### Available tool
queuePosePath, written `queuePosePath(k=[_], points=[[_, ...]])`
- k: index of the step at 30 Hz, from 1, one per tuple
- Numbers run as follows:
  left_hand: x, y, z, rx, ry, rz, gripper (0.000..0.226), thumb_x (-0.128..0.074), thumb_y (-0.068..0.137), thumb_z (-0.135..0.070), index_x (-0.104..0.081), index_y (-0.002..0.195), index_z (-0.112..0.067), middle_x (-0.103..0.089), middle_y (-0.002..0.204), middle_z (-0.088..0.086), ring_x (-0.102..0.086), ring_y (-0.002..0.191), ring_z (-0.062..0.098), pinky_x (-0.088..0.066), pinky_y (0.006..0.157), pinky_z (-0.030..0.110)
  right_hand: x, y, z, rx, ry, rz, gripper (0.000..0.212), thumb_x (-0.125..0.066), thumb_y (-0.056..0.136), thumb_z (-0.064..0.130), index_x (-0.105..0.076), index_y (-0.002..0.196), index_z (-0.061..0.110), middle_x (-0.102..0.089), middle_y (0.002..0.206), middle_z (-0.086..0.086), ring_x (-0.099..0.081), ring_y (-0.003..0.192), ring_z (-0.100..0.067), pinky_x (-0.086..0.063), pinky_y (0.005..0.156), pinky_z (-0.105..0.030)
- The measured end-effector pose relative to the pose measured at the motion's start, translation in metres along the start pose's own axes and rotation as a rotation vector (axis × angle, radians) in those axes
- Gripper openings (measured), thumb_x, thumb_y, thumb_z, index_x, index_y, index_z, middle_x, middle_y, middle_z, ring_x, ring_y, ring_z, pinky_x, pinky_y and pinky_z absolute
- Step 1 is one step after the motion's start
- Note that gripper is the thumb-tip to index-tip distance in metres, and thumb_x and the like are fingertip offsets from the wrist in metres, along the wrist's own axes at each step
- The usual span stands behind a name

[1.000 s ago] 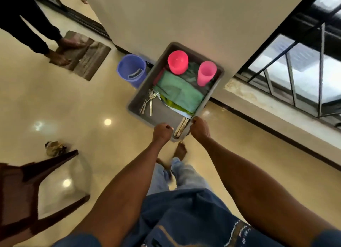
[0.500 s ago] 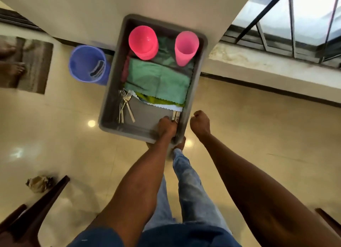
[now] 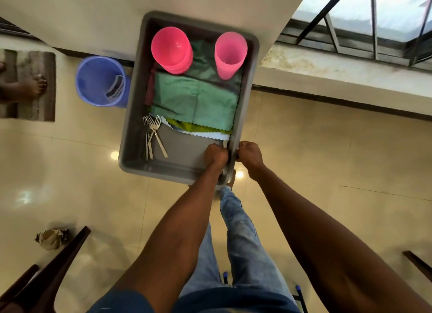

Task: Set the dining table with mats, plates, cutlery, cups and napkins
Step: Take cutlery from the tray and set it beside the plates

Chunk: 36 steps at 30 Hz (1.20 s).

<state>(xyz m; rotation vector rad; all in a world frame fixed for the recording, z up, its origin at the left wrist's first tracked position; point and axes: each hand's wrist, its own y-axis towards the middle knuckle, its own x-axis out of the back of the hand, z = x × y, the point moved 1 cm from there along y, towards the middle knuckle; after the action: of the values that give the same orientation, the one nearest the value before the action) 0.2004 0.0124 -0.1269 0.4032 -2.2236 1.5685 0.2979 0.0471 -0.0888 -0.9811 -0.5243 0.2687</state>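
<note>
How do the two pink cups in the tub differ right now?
The left pink cup is a deeper, hotter pink; the right pink cup is paler. The left looks wider and seems to be a nested stack; the right looks single and narrower. Both stand mouth up at the far end of the grey tub.

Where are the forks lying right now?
In the head view, the forks lie in the grey tray's near-left part, left of the green cloth's edge.

The right hand [image 3: 249, 154], clear of the grey tub [image 3: 131, 135] half a second ago, has closed in and now grips its right rim, while the left hand [image 3: 216, 156] has pushed deeper inside the near corner (fingers curled, over hidden cutlery).
</note>
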Motion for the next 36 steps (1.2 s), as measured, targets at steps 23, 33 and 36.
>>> queuePosePath(k=[23, 33, 36], points=[[-0.003, 0.005, 0.003, -0.050, 0.067, 0.038, 0.022, -0.055, 0.093, -0.012, -0.068, 0.108, -0.004, -0.070, 0.110, 0.012, -0.065, 0.099, 0.031, -0.050, 0.077, 0.033, 0.003, 0.008, -0.006, -0.006, 0.059, 0.037, 0.028, -0.043, 0.080, -0.009, -0.062, 0.099, -0.017, -0.062, 0.081, -0.021, -0.057, 0.073, -0.028, -0.056, 0.078, -0.050], [0.004, 0.008, 0.013, -0.037, -0.245, 0.312, 0.023, -0.053, 0.098, -0.015, -0.065, 0.116, -0.005, -0.067, 0.102, 0.012, -0.062, 0.086, 0.023, -0.048, 0.071, 0.028, 0.004, 0.009, -0.005, -0.001, 0.077, 0.059, 0.028, -0.042, 0.087, -0.010, -0.065, 0.103, -0.013, -0.065, 0.086, -0.022, -0.061, 0.075, -0.029, -0.055, 0.084, -0.050], [0.008, 0.007, 0.017, -0.049, -0.291, 0.363, 0.019, -0.054, 0.100, -0.018, -0.063, 0.113, -0.008, -0.068, 0.099, 0.011, -0.064, 0.088, 0.025, -0.051, 0.066, 0.028, 0.003, 0.009, -0.004, -0.005, 0.085, 0.056, 0.026, -0.043, 0.090, -0.007, -0.065, 0.104, -0.011, -0.067, 0.094, -0.027, -0.064, 0.078, -0.030, -0.056, 0.086, -0.052]])
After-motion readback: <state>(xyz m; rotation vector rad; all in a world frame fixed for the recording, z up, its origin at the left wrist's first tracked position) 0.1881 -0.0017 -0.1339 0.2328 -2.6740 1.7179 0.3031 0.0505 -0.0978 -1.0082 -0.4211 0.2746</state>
